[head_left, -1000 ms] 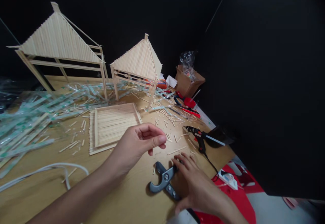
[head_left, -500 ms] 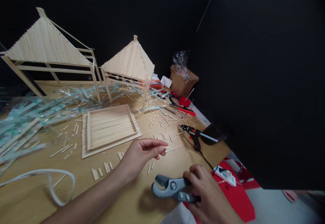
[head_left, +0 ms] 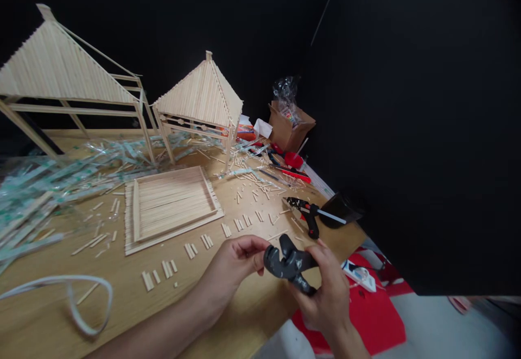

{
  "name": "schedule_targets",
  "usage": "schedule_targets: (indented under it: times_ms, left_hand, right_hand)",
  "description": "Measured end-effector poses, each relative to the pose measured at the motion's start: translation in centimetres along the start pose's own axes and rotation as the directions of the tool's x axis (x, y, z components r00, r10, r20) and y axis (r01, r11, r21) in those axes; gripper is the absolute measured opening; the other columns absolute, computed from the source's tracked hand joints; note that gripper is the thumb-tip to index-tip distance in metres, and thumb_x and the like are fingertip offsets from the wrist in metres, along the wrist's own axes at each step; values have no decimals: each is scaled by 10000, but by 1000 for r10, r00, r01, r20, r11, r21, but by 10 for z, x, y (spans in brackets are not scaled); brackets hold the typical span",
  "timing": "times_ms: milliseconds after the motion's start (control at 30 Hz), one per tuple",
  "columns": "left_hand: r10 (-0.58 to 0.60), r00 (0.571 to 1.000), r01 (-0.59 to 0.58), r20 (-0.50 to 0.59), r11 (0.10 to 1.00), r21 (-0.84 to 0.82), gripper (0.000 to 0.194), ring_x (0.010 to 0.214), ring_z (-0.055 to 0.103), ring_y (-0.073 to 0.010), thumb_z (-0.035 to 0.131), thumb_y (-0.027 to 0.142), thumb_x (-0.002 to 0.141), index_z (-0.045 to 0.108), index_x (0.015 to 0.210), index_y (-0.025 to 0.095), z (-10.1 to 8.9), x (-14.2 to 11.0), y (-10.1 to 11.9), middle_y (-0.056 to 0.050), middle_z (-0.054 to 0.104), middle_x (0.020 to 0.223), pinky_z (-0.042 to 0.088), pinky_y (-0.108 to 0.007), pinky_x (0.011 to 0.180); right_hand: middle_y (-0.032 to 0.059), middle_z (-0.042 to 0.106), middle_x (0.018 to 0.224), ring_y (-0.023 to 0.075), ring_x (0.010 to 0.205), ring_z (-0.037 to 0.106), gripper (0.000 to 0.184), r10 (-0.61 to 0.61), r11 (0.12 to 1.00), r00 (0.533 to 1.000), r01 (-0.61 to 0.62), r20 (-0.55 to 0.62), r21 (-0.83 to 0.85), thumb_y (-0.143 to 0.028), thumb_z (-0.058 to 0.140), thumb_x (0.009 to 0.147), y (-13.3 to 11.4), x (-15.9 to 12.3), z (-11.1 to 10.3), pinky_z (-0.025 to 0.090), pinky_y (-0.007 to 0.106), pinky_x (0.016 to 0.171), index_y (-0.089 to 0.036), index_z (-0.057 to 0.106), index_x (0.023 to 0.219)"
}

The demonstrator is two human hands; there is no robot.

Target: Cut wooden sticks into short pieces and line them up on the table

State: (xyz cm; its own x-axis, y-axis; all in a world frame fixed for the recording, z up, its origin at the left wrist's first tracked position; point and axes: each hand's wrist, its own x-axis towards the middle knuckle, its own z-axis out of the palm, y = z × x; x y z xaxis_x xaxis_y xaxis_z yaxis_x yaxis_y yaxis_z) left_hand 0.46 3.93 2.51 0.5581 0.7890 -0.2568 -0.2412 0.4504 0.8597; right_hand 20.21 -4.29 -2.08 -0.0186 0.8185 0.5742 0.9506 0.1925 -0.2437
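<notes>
My right hand (head_left: pixel 328 288) grips the handles of a dark grey pipe cutter (head_left: pixel 296 261), whose hooked jaws are spread and point left. Close against those jaws, my left hand (head_left: pixel 240 264) is closed in a pinch. What it pinches is mostly hidden; a thin pale wooden stick showed at its fingertips a moment earlier. Short cut wooden sticks (head_left: pixel 189 250) lie in small groups on the table (head_left: pixel 240 321), left of and beyond my left hand. Behind them sits a shallow wooden tray-like base (head_left: pixel 175 202) made of sticks.
Two stick-built roofed models, a larger one (head_left: pixel 73 69) and a smaller one (head_left: pixel 199 90), stand at the back. Plastic wrappers (head_left: pixel 81 172) cover the left. A glue gun (head_left: pixel 307 212) lies at right near a black container (head_left: pixel 344 210). A white cable (head_left: pixel 77 280) loops front left.
The cutter has risen and moved up to the left hand's fingertips, turning as it came. My left hand stays pinched, slightly lower in view. The whole scene has shifted a little left.
</notes>
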Motion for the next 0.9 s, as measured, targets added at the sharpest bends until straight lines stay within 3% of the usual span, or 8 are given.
schedule_targets:
  times_ms: [133, 367, 500, 667, 900]
  left_hand:
    - [-13, 1000, 13, -3, 999, 39, 170, 654, 523, -141, 741, 327, 650, 699, 710, 174, -2, 1, -2, -13, 644, 682, 393, -242, 644]
    - [-20, 999, 20, -32, 1000, 23, 95, 620, 509, -123, 714, 131, 582, 696, 663, 179, 1, 1, -1, 10, 638, 645, 390, -221, 621]
    - [-28, 999, 29, -35, 999, 26, 70, 618, 515, -123, 725, 164, 598, 692, 659, 176, 0, 2, -1, 8, 643, 645, 392, -227, 624]
    - [5, 998, -1, -57, 997, 82, 113, 633, 542, -148, 739, 256, 619, 701, 680, 168, -3, 5, -7, -12, 650, 646, 402, -248, 626]
    - [-41, 997, 44, -67, 998, 54, 68, 608, 530, -128, 712, 138, 580, 696, 637, 172, 1, 5, -11, 12, 640, 610, 389, -233, 622]
  right_hand:
    - [121, 554, 1023, 325, 1083, 518, 518, -50, 999, 999, 50, 13, -1, -325, 626, 703, -2, 7, -3, 452, 511, 891, -180, 433, 1161]
    - [117, 555, 1014, 307, 1045, 539, 511, -61, 998, 998, 60, 22, 37, -332, 633, 716, -3, 7, 0, 458, 498, 891, -181, 435, 1162]
    - [134, 556, 1059, 328, 1104, 513, 545, -58, 998, 997, 59, 53, -17, -385, 627, 733, 0, 3, 2, 480, 463, 856, -182, 434, 1201]
    - [124, 582, 1064, 290, 1018, 566, 522, -67, 994, 995, 72, 72, -81, -378, 620, 753, 3, 5, 2, 492, 418, 825, -195, 452, 1212]
    - [110, 603, 1043, 264, 935, 584, 505, -57, 996, 991, 64, 117, -58, -363, 620, 756, 4, 4, -4, 487, 391, 769, -202, 459, 1207]
